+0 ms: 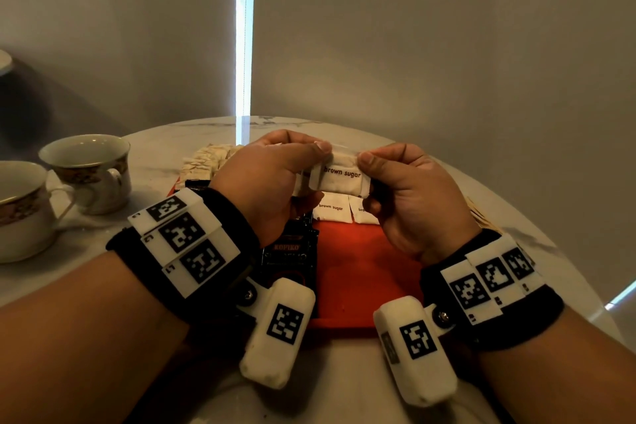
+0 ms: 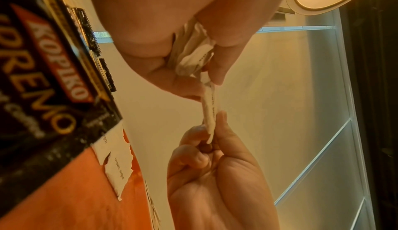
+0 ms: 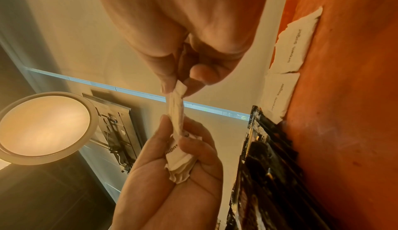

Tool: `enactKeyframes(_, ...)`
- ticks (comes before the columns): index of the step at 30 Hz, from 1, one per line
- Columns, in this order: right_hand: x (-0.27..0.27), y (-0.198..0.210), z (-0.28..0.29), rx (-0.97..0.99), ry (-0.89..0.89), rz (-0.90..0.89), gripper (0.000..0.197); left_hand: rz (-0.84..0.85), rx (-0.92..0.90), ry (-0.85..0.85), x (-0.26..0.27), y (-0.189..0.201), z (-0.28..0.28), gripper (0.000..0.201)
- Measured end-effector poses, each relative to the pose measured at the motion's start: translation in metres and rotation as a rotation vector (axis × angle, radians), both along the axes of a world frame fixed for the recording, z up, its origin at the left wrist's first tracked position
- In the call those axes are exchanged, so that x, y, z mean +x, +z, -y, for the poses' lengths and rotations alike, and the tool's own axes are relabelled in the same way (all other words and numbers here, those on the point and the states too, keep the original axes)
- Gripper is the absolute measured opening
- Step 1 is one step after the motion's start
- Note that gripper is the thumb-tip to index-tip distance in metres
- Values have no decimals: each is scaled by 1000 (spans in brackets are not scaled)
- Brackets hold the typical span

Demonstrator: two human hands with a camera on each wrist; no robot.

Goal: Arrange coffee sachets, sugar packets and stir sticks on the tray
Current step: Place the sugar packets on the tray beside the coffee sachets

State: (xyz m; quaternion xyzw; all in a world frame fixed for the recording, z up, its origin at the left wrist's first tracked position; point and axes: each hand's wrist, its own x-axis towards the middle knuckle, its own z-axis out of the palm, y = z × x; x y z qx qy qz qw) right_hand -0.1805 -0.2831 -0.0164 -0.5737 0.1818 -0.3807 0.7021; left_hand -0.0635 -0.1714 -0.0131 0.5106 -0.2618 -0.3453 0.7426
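A white "brown sugar" packet hangs above the red tray, stretched between both hands. My left hand pinches its left end and grips a bunch of further packets in the palm. My right hand pinches the right end between thumb and forefinger. Two sugar packets lie side by side at the tray's far edge. Black Kopiko coffee sachets lie on the tray's left part, partly hidden by my left wrist.
A loose pile of sugar packets lies on the marble table beyond the tray's left corner. Wooden stir sticks peek out to the right of my right hand. Two teacups stand at the left.
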Motion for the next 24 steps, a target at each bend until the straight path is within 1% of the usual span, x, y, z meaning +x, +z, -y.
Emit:
enactKeyframes(6,-2,1,1,28,29,16,28,-21,-6,10,1,0,1,7)
enactKeyframes(9,-4,1,1,34,103,-45,31,-24,-8,13,2,0,1,6)
enactKeyframes(12,-4,-1,1,19,119,-61,29,-26,4,11,2,-2,2,5)
enactKeyframes(15,-3,1,4,22,80,-47,25,-40,9,10,3,-2,2,8)
enactKeyframes(19,-4,2,23,148,-70,-47,23,-85,-23,24,5,1,-1,9)
enactKeyframes(21,-3,-2,32,188,-96,-122,23,-92,-28,29,7,3,-2,9)
enactKeyframes(24,-2,-10,37,236,-14,-276,27,-100,-29,33,8,4,-2,9)
